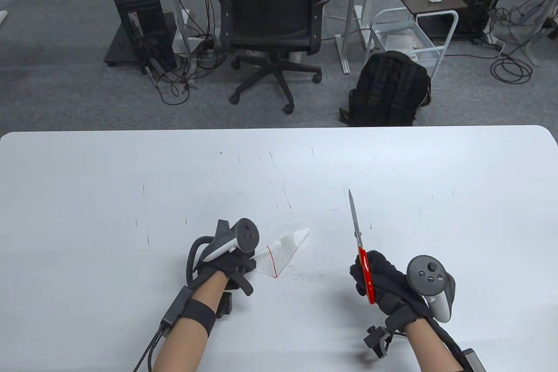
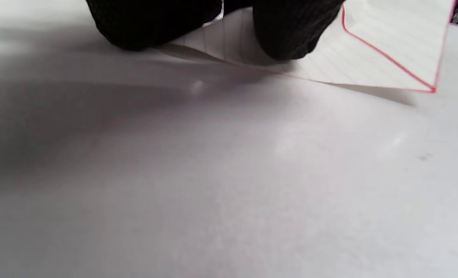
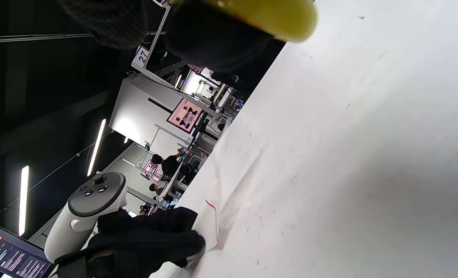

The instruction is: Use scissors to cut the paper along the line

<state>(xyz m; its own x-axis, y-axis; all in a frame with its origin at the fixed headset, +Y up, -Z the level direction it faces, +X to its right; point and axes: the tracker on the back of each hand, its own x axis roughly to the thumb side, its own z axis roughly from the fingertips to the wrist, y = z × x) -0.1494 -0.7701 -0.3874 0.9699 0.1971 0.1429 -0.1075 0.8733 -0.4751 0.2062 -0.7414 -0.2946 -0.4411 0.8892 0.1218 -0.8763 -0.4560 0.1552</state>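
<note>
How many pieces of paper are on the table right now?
1. A single piece of lined paper with a red line lies near the table's front edge, its corner under the left hand. More could be hidden beneath that hand.
</note>
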